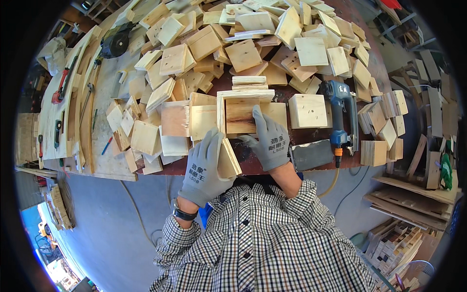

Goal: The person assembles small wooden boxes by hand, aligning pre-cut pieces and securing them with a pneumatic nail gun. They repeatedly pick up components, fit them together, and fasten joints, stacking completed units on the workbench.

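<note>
We take the blue nail gun as landmark. To its left, two edge-on plywood boards meet in a corner: a near-far board and a crosswise board at its far end, set about a dark-stained board. We find the left hand (grey glove, wristwatch at the wrist) farther left of the gun and nearer the body, its fingers close together, holding a tilted plywood panel. The right hand, left of the gun, has thumb and forefinger parted, the forefinger on the dark-stained board; we cannot tell whether it grips. Just left of the gun we record a pale square block; beside its near end, a dark grey slab. Loose plywood pieces lie heaped beyond the gun and leftward; stacked boards stand to its right.
</note>
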Demonstrator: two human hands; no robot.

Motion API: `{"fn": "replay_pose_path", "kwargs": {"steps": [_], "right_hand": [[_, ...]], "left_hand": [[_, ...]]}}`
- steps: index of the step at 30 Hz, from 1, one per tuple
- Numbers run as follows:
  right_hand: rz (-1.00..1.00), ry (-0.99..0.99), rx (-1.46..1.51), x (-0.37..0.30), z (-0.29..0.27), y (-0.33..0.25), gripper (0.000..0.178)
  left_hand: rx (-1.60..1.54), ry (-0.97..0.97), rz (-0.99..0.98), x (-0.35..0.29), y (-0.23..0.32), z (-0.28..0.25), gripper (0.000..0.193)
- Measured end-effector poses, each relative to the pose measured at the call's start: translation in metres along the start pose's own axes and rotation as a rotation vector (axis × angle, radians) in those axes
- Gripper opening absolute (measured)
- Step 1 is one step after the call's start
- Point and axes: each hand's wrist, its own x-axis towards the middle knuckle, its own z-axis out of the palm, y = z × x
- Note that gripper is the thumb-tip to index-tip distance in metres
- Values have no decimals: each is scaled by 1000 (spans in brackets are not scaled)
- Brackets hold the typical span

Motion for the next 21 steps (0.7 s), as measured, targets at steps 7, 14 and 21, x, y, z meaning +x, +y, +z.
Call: {"fn": "replay_pose_path", "kwargs": {"steps": [7,14,21], "right_hand": [[-23,-29,28,-5,-1,5,87],[141,-137,108,-4,-6,11,104],[155,-180,101,17,1,5,114]], "left_hand": [[-63,17,11,3,2,2,106],[-58,20,7,0,-4,6,109],[-181,-36,19,6,-6,-2,116]]}}
